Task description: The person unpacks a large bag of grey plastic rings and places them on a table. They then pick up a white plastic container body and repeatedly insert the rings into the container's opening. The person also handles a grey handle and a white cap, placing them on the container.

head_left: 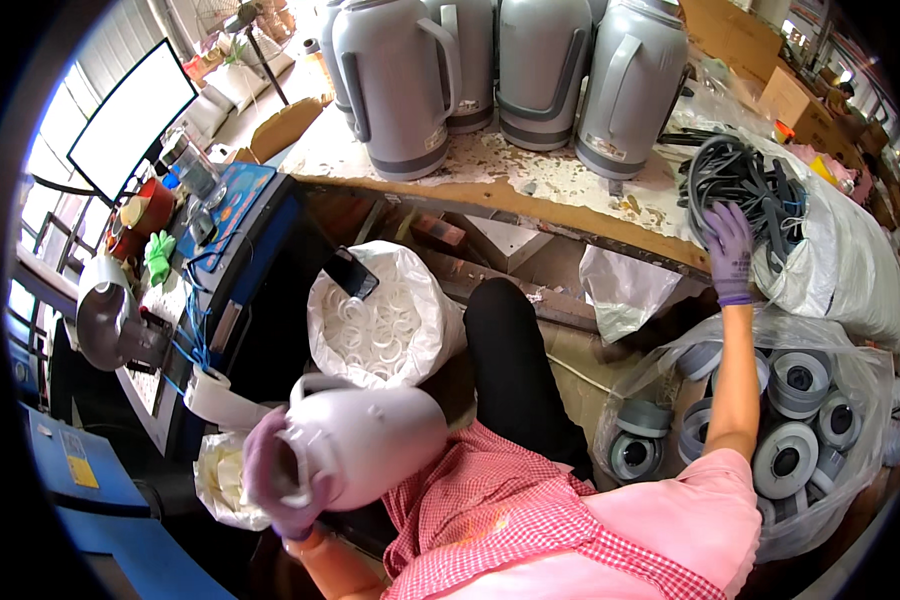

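My left hand (282, 480), in a purple glove, grips a grey thermos jug body (375, 440) by its open end. The jug lies tilted on its side before my lap, its handle upward. My right hand (730, 245), also gloved, is stretched out to a pile of dark grey plastic strips (760, 195) in a white woven sack (840, 260). Its fingers curl over the edge of a grey strip (698, 185); the thumb is hidden. Several grey thermos jugs (395, 90) stand upright on the worn table (530, 185) ahead.
A white bag of translucent rings (380, 335) stands by my knee, a phone (351, 272) on its rim. At right, a clear plastic bag (620, 400) holds several round grey parts (785, 460). A monitor (135, 120) and blue machine (90, 470) stand left. A plastic bag (625, 285) hangs under the table.
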The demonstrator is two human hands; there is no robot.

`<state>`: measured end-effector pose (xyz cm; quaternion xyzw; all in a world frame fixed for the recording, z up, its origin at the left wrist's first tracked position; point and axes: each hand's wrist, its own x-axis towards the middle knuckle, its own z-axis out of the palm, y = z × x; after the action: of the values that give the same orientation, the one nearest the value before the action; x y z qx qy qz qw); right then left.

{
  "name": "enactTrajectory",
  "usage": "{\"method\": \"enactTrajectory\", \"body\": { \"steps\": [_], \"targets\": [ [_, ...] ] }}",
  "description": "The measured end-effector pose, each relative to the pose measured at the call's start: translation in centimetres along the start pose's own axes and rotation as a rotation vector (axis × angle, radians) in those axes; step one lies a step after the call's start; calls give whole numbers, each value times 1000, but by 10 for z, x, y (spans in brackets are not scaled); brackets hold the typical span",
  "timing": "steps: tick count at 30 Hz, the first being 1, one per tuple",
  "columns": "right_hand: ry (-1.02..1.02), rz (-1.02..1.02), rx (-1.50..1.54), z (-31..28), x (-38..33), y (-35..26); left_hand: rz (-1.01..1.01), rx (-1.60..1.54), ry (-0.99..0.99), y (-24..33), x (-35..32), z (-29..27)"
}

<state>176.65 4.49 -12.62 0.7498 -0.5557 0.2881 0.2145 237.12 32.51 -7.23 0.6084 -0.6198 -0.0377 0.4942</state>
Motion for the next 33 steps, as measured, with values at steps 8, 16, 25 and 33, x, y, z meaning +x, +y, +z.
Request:
{"method": "enactTrajectory", "body": {
  "steps": [8, 16, 25, 33],
  "targets": [
    [-390, -880, 907, -69, 31, -320, 358, 181, -282, 55, 24, 75],
    [-758, -426, 1743, -37, 21, -389, 256, -162, -99, 30, -21, -10],
    [-992, 643, 2912, 20, 8, -464, 36, 137, 201, 10, -100, -11],
    [-1120, 1246, 2493, 32, -11, -493, 252, 67, 221, 8, -101, 3]
  ]
}}
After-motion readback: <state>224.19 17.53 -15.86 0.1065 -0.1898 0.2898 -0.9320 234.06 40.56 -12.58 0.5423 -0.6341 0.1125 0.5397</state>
